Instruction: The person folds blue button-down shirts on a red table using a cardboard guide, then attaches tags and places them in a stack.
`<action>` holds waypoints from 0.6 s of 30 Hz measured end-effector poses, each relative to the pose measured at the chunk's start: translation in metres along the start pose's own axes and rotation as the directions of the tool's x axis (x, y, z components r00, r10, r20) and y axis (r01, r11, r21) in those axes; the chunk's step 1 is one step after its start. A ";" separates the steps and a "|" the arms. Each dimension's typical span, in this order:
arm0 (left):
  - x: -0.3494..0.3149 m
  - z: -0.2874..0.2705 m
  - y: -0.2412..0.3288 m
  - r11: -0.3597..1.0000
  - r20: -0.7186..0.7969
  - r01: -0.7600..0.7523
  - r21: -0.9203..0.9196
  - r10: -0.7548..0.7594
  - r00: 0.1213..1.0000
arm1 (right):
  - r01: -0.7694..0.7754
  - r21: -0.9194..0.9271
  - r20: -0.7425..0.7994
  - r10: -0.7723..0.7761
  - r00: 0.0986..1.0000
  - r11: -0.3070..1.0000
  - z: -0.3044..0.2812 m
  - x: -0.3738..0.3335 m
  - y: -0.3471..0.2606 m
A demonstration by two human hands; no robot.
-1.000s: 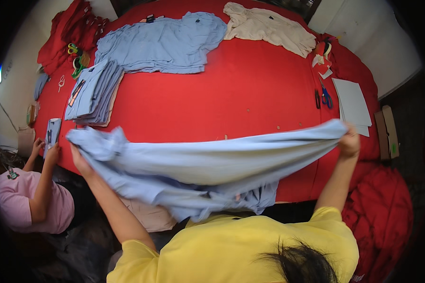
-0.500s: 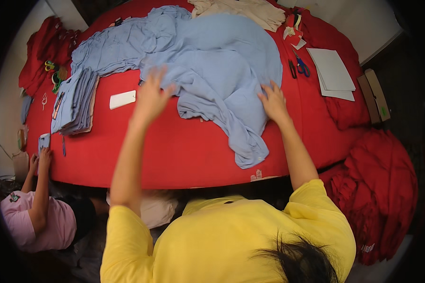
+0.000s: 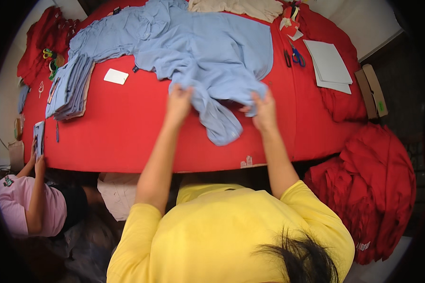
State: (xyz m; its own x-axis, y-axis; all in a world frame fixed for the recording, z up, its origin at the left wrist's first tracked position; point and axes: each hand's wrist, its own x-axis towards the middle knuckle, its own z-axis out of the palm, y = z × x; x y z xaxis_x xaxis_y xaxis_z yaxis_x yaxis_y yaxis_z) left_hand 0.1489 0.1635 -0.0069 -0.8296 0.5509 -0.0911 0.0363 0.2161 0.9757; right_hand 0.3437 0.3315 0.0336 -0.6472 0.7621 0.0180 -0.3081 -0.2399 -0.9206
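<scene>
A light blue shirt lies spread and rumpled across the far middle of the red-covered table. My left hand is closed on its near edge, left of a loose sleeve-like end that hangs toward me. On the other side my right hand pinches another near part of the shirt, slightly lifted off the table. A dark gap shows under the raised cloth between my hands. More crumpled blue cloth adjoins the shirt at the far left.
A stack of folded blue garments and a white card are on the left. Blue-handled scissors, white sheets and a cardboard box lie right. Red cloth is heaped beside the table. A co-worker's hands hold a small folded piece.
Both hands have come down onto the shirt's near edge and closed on it. The shirt's near part is gathered and raised. The co-worker's folded piece is tilted up more.
</scene>
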 end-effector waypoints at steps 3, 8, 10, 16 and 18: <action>-0.049 -0.064 0.007 0.826 -0.129 -0.119 -0.551 0.056 0.990 | -0.201 -0.118 -0.222 0.171 0.960 0.972 -0.096 -0.018 -0.055; -0.139 -0.182 0.011 0.952 -0.060 0.187 -0.242 -0.207 0.976 | -0.456 -0.564 -0.234 0.396 0.888 0.688 -0.169 -0.069 -0.092; -0.158 -0.220 0.002 0.949 0.086 0.270 0.164 -0.287 0.954 | -0.332 -0.902 -0.234 0.336 0.912 0.274 -0.172 -0.076 -0.100; -0.100 -0.177 -0.020 0.605 -0.310 0.217 0.766 0.053 0.949 | 0.124 -0.992 0.126 -0.395 0.910 -0.032 -0.136 -0.049 -0.038; -0.065 -0.146 -0.034 0.528 -0.337 0.155 0.835 0.269 0.902 | 0.118 -0.975 0.183 -0.381 0.906 -0.189 -0.103 -0.032 0.001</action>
State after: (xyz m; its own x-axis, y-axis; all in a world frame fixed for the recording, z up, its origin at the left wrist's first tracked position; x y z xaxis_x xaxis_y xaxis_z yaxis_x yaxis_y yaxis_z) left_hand 0.1201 0.0022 -0.0053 -0.9267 0.2831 0.2471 0.3558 0.8727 0.3345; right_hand 0.4360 0.3689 -0.0078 -0.5969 0.6717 0.4387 0.6616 0.7215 -0.2046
